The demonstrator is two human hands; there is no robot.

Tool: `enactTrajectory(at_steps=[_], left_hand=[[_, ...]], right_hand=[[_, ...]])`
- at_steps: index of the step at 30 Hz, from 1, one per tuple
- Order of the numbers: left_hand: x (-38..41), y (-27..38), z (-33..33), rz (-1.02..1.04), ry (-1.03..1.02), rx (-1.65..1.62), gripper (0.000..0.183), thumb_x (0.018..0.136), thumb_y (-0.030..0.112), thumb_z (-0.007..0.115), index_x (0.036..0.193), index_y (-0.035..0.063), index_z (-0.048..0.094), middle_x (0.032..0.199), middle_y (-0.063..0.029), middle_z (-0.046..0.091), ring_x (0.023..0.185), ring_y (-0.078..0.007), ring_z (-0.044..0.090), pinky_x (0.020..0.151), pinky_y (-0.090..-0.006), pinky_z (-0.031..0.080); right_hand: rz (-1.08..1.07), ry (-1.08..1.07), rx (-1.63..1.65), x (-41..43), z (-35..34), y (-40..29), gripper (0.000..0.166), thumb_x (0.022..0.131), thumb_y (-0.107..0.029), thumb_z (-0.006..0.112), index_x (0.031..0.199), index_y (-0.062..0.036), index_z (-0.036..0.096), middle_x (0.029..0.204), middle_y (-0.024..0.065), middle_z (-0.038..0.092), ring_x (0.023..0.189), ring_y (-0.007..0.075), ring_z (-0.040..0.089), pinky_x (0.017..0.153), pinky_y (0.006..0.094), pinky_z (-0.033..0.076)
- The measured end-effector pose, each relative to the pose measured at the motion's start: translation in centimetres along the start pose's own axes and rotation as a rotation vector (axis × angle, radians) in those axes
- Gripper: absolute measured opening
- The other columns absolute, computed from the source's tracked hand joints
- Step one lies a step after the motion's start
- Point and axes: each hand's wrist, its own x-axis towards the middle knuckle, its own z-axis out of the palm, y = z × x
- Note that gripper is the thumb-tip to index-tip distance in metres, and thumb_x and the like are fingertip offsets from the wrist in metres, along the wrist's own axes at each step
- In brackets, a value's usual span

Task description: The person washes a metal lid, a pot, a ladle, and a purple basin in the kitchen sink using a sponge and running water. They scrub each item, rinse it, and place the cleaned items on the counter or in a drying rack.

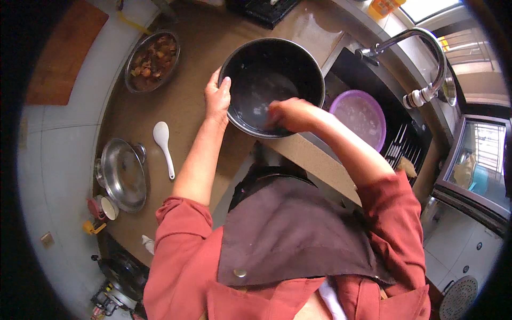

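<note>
A dark nonstick inner pot (276,68), likely from a rice cooker, is tilted towards me over the counter's edge beside the sink. My left hand (218,94) grips its left rim, thumb over the inside and fingers behind the wall. Reaching over the near right rim, my right hand (290,114) is inside the pot. Its fingers are curled and blurred, so I cannot tell whether they hold anything. Shiny reflections at the pot's bottom suggest a little water. In the sink (340,64) to the right, a purple-rimmed basin (380,116) holds cloudy liquid.
A curved metal faucet (432,36) arches over the sink. On the brown counter (192,52) lie a white rice paddle (162,136), a bowl of chopped cooked food (154,64) and a stainless steel pan (124,174). A dark wok (124,272) stands lower left.
</note>
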Motion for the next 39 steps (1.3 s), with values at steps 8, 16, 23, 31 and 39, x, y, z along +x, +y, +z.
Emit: enactTrajectory(at_steps=[8, 16, 23, 31, 39], left_hand=[[-3.2, -0.5, 1.8, 0.017, 0.178, 0.017, 0.032, 0.089, 0.008, 0.043, 0.120, 0.0028, 0.043, 0.115, -0.0077, 0.050, 0.102, -0.0162, 0.048, 0.091, -0.0291, 0.036], [-4.5, -1.4, 2.6, 0.000, 0.293, 0.037, 0.035, 0.089, 0.010, 0.040, 0.124, 0.0021, 0.037, 0.121, -0.0113, 0.045, 0.107, -0.0204, 0.045, 0.094, -0.0306, 0.032], [-5.8, -0.8, 2.1, -0.117, 0.141, 0.160, 0.042, 0.091, 0.016, 0.040, 0.130, 0.0077, 0.024, 0.125, -0.0096, 0.039, 0.115, -0.0202, 0.037, 0.096, -0.0339, 0.030], [4.2, 1.9, 2.4, -0.091, -0.236, 0.365, 0.036, 0.091, 0.022, 0.042, 0.119, -0.0010, 0.046, 0.111, -0.0090, 0.054, 0.102, -0.0154, 0.048, 0.091, -0.0275, 0.035], [-0.5, 0.0, 2.9, -0.184, -0.050, 0.272, 0.043, 0.090, 0.022, 0.044, 0.126, 0.0022, 0.031, 0.123, -0.0097, 0.042, 0.109, -0.0175, 0.041, 0.094, -0.0299, 0.030]], right_hand=[[0.205, 0.659, 1.073, 14.7, 3.3, 2.1, 0.022, 0.085, -0.022, 0.053, 0.075, -0.0020, 0.053, 0.063, 0.0037, 0.054, 0.052, 0.0128, 0.049, 0.047, 0.0285, 0.043], [0.000, 0.129, 0.415, 8.0, 4.0, 0.8, 0.025, 0.081, -0.029, 0.054, 0.086, -0.0046, 0.058, 0.084, 0.0175, 0.061, 0.078, 0.0320, 0.058, 0.072, 0.0377, 0.044], [0.384, 0.921, 0.730, 14.0, 3.4, 3.0, 0.016, 0.082, -0.019, 0.053, 0.082, -0.0023, 0.054, 0.073, 0.0108, 0.058, 0.072, 0.0156, 0.055, 0.065, 0.0308, 0.044], [0.452, 0.816, 1.268, 13.3, 0.7, 2.3, 0.013, 0.079, -0.014, 0.054, 0.077, -0.0015, 0.055, 0.071, 0.0107, 0.058, 0.069, 0.0232, 0.056, 0.064, 0.0329, 0.046], [0.369, 0.594, 0.685, 11.3, 4.0, 2.4, 0.031, 0.082, -0.033, 0.053, 0.081, -0.0015, 0.053, 0.079, 0.0218, 0.059, 0.080, 0.0367, 0.057, 0.071, 0.0399, 0.044]])
